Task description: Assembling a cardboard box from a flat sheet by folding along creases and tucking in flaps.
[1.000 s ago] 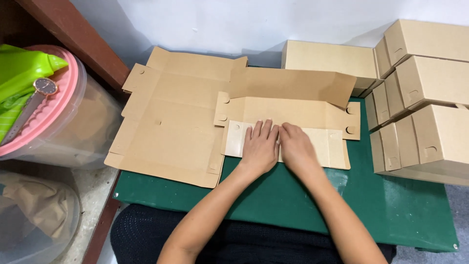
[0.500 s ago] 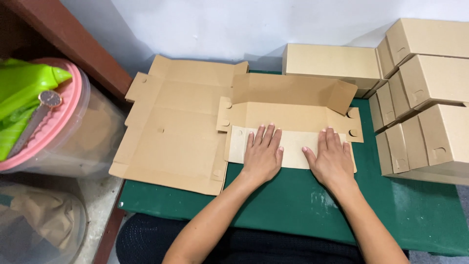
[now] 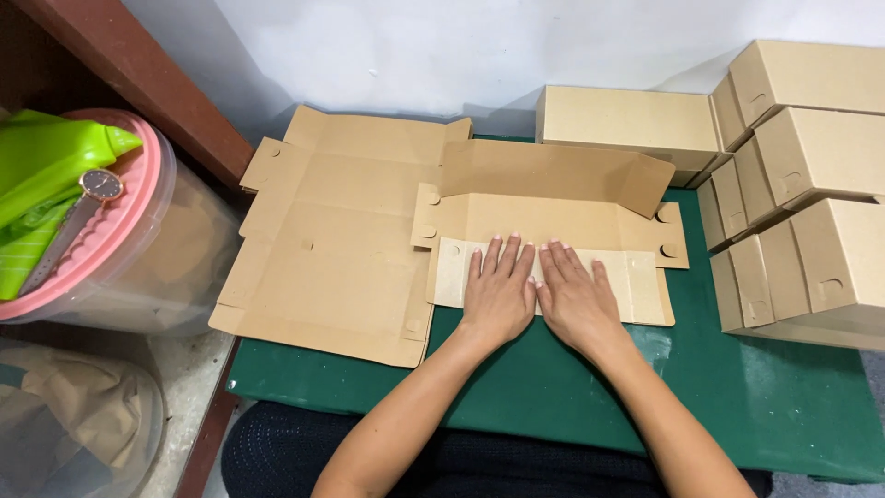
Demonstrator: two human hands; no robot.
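Nearest: L hand (image 3: 498, 297) and R hand (image 3: 573, 300) lie flat, palms down, side by side and touching, fingers spread; nothing gripped. Both press the front flap of a part-folded cardboard box blank (image 3: 553, 221) at centre of the green table mat (image 3: 737, 406). Left of it, overlapped by it: stack of flat blanks (image 3: 332, 258). Far and right: assembled boxes (image 3: 811, 157). Far left: clear tub w/ pink lid (image 3: 120, 249), wristwatch (image 3: 97, 186) on top.
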